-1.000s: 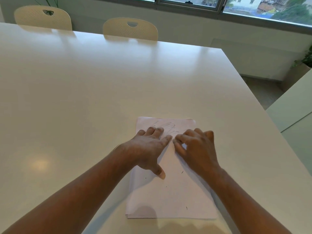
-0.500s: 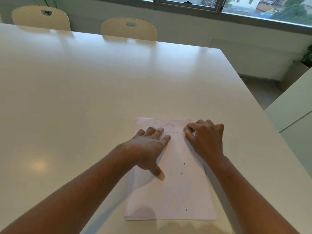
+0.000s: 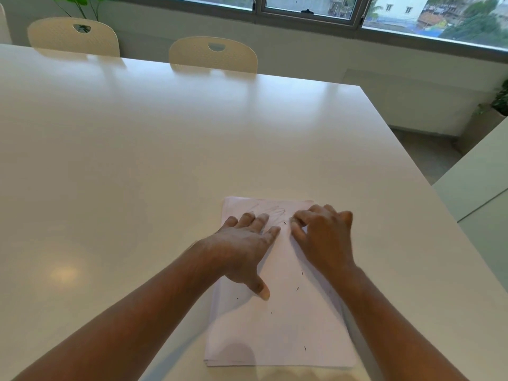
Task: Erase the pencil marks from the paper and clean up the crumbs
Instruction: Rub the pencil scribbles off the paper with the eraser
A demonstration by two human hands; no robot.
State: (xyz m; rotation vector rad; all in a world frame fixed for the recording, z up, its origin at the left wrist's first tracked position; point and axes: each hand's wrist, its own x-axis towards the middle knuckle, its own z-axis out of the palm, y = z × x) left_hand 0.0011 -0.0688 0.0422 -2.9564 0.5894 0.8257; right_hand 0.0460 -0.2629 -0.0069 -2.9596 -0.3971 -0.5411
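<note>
A thin stack of white paper lies on the white table near its front edge. Faint pencil marks cross the sheet's far end. My left hand presses flat on the paper's upper left, fingers spread and thumb pointing toward me. My right hand rests on the upper right part with its fingers curled; thumb and fingertips pinch a small white eraser, almost hidden, against the paper just right of the marks. Several dark crumbs lie scattered over the lower half of the sheet.
The white table stretches far to the left and back. Two cream chairs stand at its far edge under a window. The table's right edge runs diagonally close to the paper, with a second table beyond the gap.
My right hand slid right along the paper's top, then came back left toward the pencil marks. My left hand has stayed pressed on the sheet.
</note>
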